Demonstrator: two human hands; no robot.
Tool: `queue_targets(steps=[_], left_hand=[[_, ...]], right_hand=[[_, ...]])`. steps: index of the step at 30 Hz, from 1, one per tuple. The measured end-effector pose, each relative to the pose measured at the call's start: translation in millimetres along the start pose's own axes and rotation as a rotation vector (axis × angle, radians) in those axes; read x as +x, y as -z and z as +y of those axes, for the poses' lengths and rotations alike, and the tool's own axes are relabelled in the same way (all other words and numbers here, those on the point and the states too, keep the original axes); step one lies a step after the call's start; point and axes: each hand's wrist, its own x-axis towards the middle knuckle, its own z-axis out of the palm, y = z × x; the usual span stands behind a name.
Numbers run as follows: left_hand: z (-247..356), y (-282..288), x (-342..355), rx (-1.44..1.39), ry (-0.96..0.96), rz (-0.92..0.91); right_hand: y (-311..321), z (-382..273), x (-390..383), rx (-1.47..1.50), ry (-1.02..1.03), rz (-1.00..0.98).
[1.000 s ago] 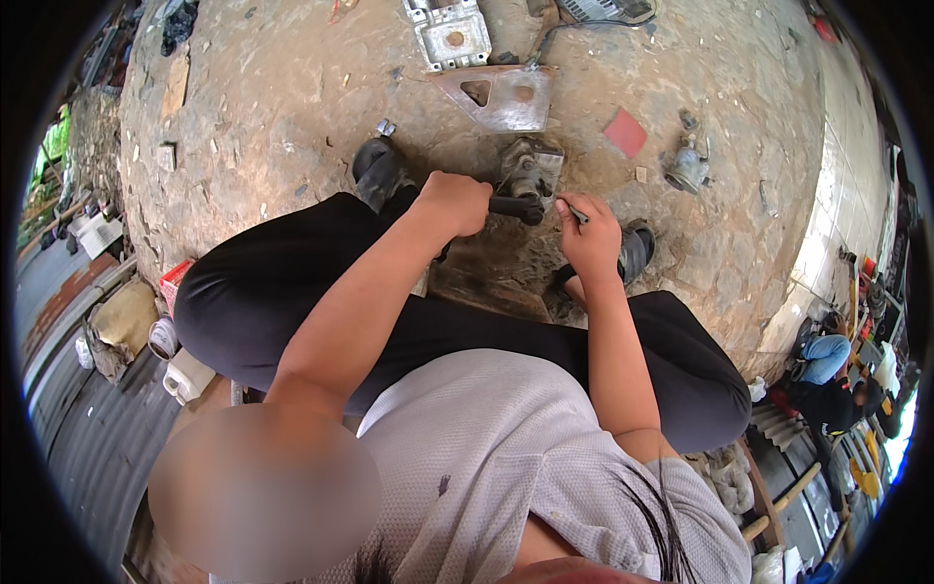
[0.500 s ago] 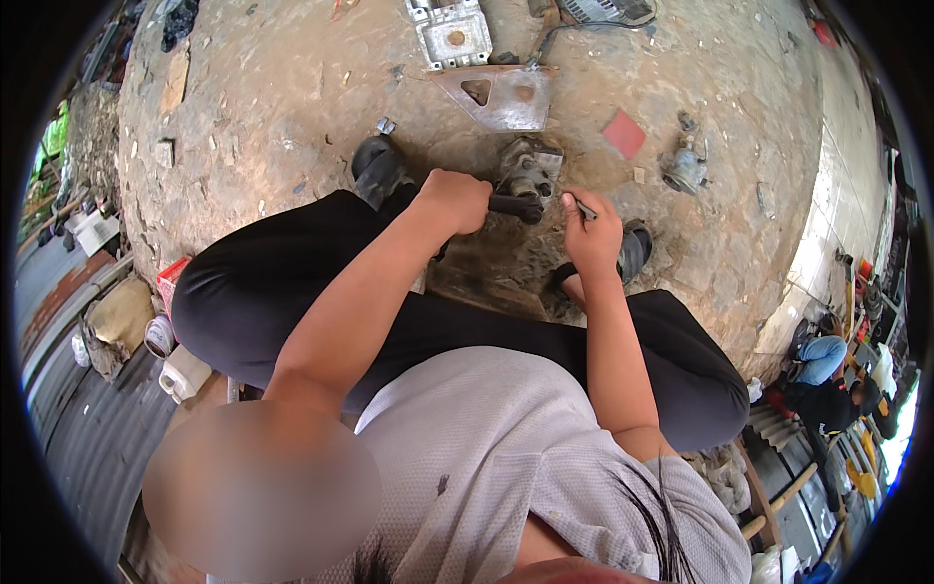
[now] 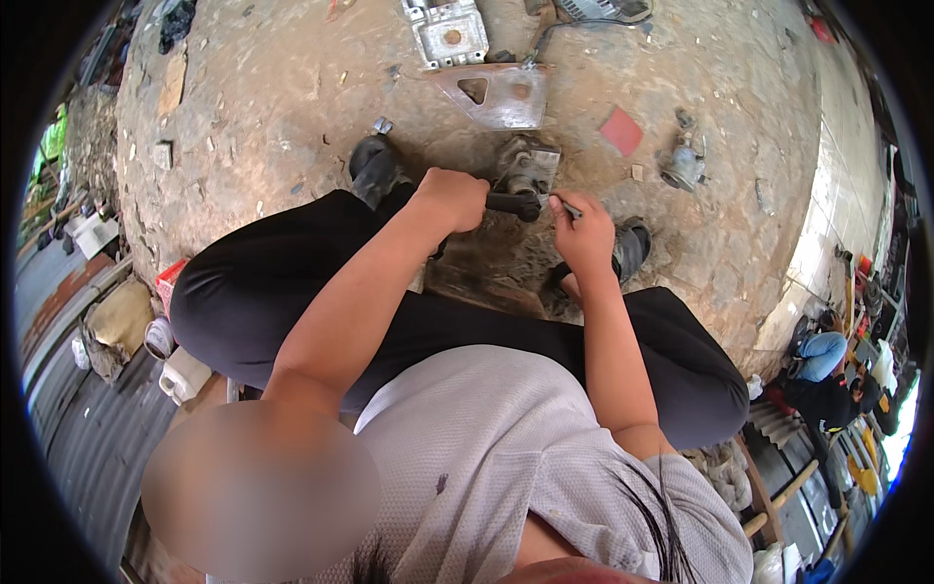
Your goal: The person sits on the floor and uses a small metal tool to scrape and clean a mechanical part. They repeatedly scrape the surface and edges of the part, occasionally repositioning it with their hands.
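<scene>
The floor (image 3: 292,107) I watched over my link was rough, brown and uneven, flecked with small chips. On it I made out a silvery metal housing (image 3: 471,49), with a pierced, roughly triangular metal plate (image 3: 501,107) just beside it. A grimy metal assembly (image 3: 520,161) sat near the middle (its underside was hidden from me). To its right lay a red flat piece (image 3: 621,131) and a grey metal fitting (image 3: 683,167); far left, a brown strip (image 3: 173,83) and a black bundle (image 3: 178,24).
</scene>
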Motion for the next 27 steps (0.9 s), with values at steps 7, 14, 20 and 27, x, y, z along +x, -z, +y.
queue_targets(steps=[7, 14, 20, 27], left_hand=[[1.0, 0.5, 0.8, 0.001, 0.009, -0.011], [0.8, 0.3, -0.5, 0.002, 0.012, -0.016], [0.6, 0.0, -1.2, 0.014, 0.009, -0.009], [2.4, 4.0, -2.5, 0.011, -0.006, -0.014]], right_hand=[[-6.1, 10.4, -7.5, -0.049, -0.015, -0.04], [-0.9, 5.6, -2.6, -0.02, 0.033, -0.007], [-1.6, 6.4, -4.4, -0.047, 0.014, -0.035], [-5.5, 10.1, -10.2, -0.106, -0.058, -0.096]])
